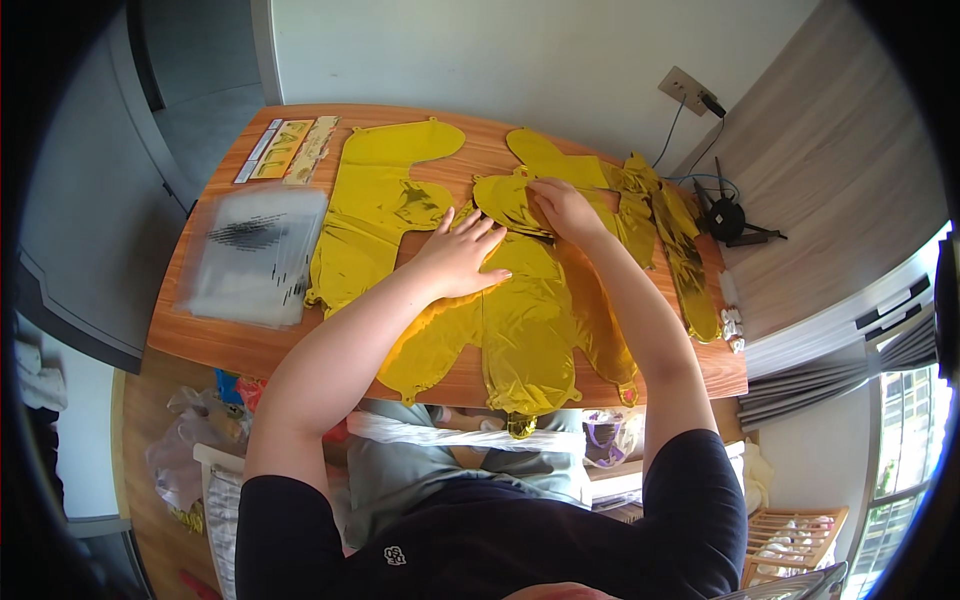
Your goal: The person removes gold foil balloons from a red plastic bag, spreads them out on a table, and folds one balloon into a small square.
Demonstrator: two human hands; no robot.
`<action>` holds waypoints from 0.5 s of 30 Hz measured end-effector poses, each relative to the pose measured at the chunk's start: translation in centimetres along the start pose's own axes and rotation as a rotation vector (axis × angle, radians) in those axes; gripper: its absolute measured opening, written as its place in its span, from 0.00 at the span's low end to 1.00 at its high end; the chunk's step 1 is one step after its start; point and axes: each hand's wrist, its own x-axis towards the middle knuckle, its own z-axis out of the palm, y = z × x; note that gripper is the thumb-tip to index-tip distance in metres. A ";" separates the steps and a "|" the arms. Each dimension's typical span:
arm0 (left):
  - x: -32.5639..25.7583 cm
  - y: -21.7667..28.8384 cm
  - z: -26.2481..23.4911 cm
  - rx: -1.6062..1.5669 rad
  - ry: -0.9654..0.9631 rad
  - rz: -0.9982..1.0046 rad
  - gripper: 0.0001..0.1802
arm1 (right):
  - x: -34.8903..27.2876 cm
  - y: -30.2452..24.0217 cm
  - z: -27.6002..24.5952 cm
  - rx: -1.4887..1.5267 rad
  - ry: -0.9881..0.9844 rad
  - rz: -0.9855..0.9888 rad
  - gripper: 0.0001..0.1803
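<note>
Several flat, uninflated gold foil balloons lie across the wooden table (pixel 460 358), each cut in a large letter-like shape. My left hand (pixel 462 255) rests with spread fingers on the middle foil balloon (pixel 525 330), pressing its upper part. Just to the right and farther up, my right hand (pixel 565 212) has its fingers curled closed at a raised, folded flap of the same gold foil; the fingertips are partly hidden. Beside the left forearm lies another foil balloon (pixel 362 215). A crumpled gold foil balloon (pixel 685 270) sits at the table's right.
Clear plastic bags (pixel 255 260) with dark print and a printed card strip (pixel 285 150) lie at the left. A black router (pixel 727 217) with cables is by the right wall, below a socket (pixel 688 92). Small white pieces (pixel 733 325) sit at the right edge.
</note>
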 end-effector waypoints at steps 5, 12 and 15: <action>0.2 0.0 0.1 0.000 0.006 0.017 0.48 | 0.2 -0.7 0.2 -0.023 -0.031 0.026 0.20; 0.2 -0.1 0.2 0.008 0.009 0.013 0.48 | 0.0 -0.6 1.4 -0.066 0.006 0.046 0.23; 0.1 -0.1 0.2 0.002 0.004 0.011 0.48 | 0.0 -0.6 1.8 -0.120 0.041 0.036 0.25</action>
